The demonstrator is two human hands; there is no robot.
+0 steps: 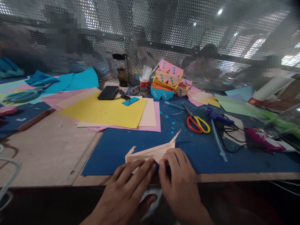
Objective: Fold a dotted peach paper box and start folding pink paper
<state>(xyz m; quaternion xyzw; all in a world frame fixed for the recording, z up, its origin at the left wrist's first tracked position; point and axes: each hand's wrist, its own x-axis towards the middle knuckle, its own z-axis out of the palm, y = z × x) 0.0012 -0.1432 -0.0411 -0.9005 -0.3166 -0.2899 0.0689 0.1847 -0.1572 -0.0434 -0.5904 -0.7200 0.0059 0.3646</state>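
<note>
A peach sheet of paper, folded with upturned ends, lies on the blue mat near the table's front edge. My left hand rests on its left part with the fingers stretched out and the thumb apart below the table edge. At the right part, my right hand has its fingers curled, thumb and index finger closing on the paper's near edge. Both hands hide the paper's lower side.
Behind the paper lie a yellow sheet, a black phone and stacked folded paper shapes. Scissors, a blue glue gun and a glue stick lie to the right. A bottle stands by the mesh screen.
</note>
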